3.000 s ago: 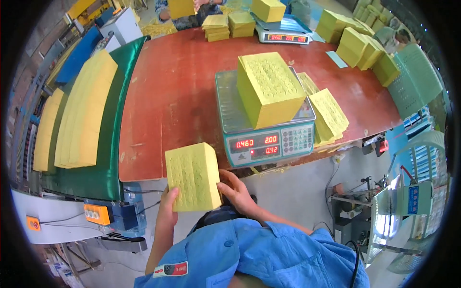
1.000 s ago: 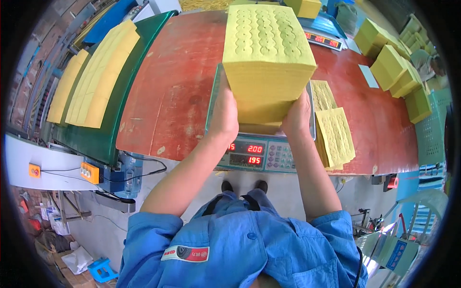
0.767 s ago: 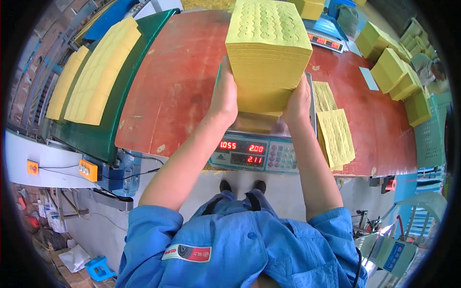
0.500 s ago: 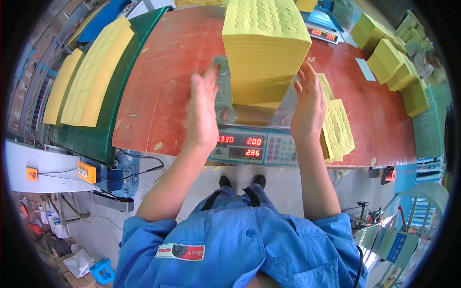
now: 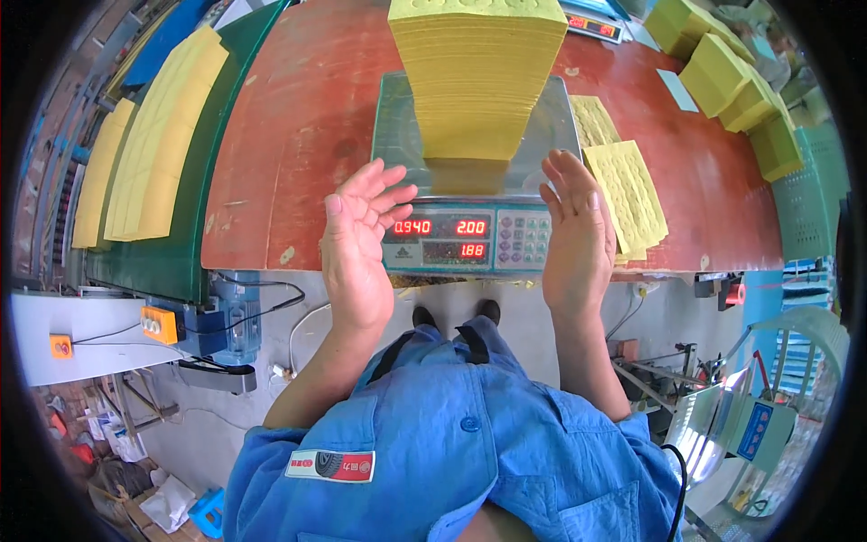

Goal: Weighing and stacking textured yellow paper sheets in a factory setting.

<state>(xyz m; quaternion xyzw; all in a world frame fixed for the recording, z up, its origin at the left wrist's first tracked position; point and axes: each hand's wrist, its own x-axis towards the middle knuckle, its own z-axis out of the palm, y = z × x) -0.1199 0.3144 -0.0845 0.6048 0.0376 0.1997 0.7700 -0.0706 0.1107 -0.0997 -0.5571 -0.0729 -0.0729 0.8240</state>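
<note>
One tall, yellow paper stack (image 5: 476,86) tops one teal, metal-topped scale (image 5: 495,239), upper centre; left hand (image 5: 358,253) and right hand (image 5: 578,244) spread empty, palms inward.

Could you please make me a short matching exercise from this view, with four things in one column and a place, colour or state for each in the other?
Column one
1. Tall yellow stack
2. Left hand
3. Tabletop
4. Long yellow stacks

Column two
A. Reddish-brown
B. Resting on the green surface at the left
C. Standing on the scale
D. Open, holding nothing

Right pairs: 1-C, 2-D, 3-A, 4-B.
</note>
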